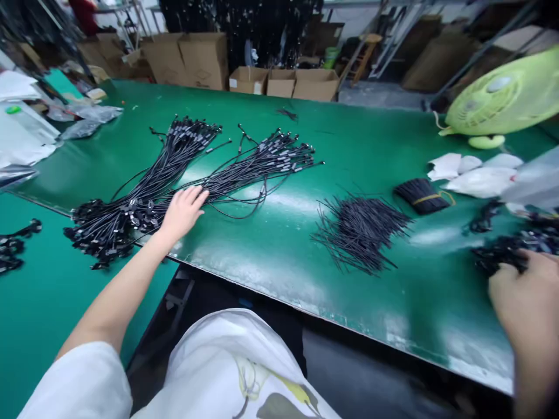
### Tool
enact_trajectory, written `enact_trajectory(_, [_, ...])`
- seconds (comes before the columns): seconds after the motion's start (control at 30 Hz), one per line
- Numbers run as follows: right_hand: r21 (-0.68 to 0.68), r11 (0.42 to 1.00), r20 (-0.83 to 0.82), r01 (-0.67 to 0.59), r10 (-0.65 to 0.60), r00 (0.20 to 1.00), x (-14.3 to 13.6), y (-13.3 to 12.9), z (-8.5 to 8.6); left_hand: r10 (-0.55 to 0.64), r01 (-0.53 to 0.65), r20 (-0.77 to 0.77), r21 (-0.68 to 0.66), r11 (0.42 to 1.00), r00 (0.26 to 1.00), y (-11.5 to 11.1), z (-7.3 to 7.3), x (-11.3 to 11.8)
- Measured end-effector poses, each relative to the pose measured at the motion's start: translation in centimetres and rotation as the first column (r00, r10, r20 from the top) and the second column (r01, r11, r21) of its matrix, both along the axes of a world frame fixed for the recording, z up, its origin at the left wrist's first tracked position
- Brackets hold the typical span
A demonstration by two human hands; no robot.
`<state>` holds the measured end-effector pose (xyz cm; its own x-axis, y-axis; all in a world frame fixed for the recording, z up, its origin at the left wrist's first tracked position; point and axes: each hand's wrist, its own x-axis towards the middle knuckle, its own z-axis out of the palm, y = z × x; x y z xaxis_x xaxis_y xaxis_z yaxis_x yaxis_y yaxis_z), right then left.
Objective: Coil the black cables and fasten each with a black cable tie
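My left hand (184,210) lies with its fingers stretched out on the near part of a bundle of black cables (266,160). A second cable bundle (161,169) fans away beside it, and many small connectors (107,227) are heaped at their near ends. At the right edge, my right hand (526,294) is blurred, with thumb and fingers curled onto a pile of black cables (498,251). Part of that hand is cut off by the frame. Between the hands lies a loose heap of thin black ties (364,230).
Behind the loose heap is a banded bundle of black ties (421,195). A green fan (502,93) and white plastic packs (480,174) stand at the right. Clear bags (89,119) lie far left. Cardboard boxes (317,84) line the back of the green table (262,250).
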<state>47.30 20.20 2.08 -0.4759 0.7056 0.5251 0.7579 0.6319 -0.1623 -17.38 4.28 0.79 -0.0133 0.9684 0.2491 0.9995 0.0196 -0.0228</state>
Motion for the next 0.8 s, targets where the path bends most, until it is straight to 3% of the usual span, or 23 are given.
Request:
enact_trajectory(0.07, [0.079, 0.974, -0.038, 0.210, -0.208, 0.977, -5.4, -1.0, 0.6, -0.115, 0.114, 0.099, 0.023, 0.993, 0.988, 1.3, 0.1, 1.2])
enact_trajectory(0.1, [0.030, 0.981, -0.024, 0.193, -0.192, 0.981, -8.4, -1.6, 0.8, -0.157, 0.149, 0.177, 0.056, 0.987, 0.972, 1.8, 0.4, 1.6])
enact_trajectory(0.2, [-0.230, 0.965, -0.026, -0.124, 0.121, 0.992, -17.7, -3.4, 1.0, -0.238, 0.095, 0.486, 0.301, 0.949, 0.841, 2.1, 3.1, 1.9])
enact_trajectory(0.3, [-0.327, 0.879, -0.191, -0.346, 0.297, 0.935, -27.0, -4.1, 1.4, -0.336, -0.069, 0.637, 0.523, 0.849, 0.694, 1.0, 7.8, 1.2])
enact_trajectory(0.43, [-0.332, 0.809, -0.376, -0.485, 0.358, 0.855, -38.6, -2.5, 3.0, -0.412, -0.011, 0.542, 0.615, 0.789, 0.733, -1.2, 13.9, 0.7])
enact_trajectory(0.5, [-0.374, 0.712, -0.354, -0.594, 0.483, 0.801, -43.1, -1.6, 4.0, -0.446, 0.073, 0.455, 0.632, 0.771, 0.771, -2.7, 15.9, 0.8])
enact_trajectory(0.53, [-0.425, 0.627, -0.326, -0.653, 0.567, 0.757, -44.8, -1.5, 4.6, -0.458, 0.112, 0.411, 0.637, 0.763, 0.788, -3.4, 16.6, 0.8])
enact_trajectory(0.6, [-0.552, 0.404, -0.340, -0.730, 0.690, 0.639, -46.9, -1.8, 5.6, -0.462, 0.147, 0.342, 0.653, 0.743, 0.818, -4.8, 17.7, 0.3])
enact_trajectory(0.67, [-0.617, 0.238, -0.457, -0.750, 0.667, 0.588, -47.2, -2.7, 6.5, -0.450, 0.105, 0.306, 0.720, 0.686, 0.839, -5.7, 18.4, -1.1])
enact_trajectory(0.73, [-0.598, 0.177, -0.603, -0.781, 0.543, 0.585, -46.4, -3.8, 7.4, -0.449, 0.036, 0.301, 0.798, 0.602, 0.841, -6.1, 18.8, -2.8])
enact_trajectory(0.8, [-0.534, 0.179, -0.708, -0.827, 0.439, 0.552, -45.6, -5.3, 8.3, -0.466, -0.017, 0.320, 0.838, 0.545, 0.825, -6.0, 19.0, -4.0])
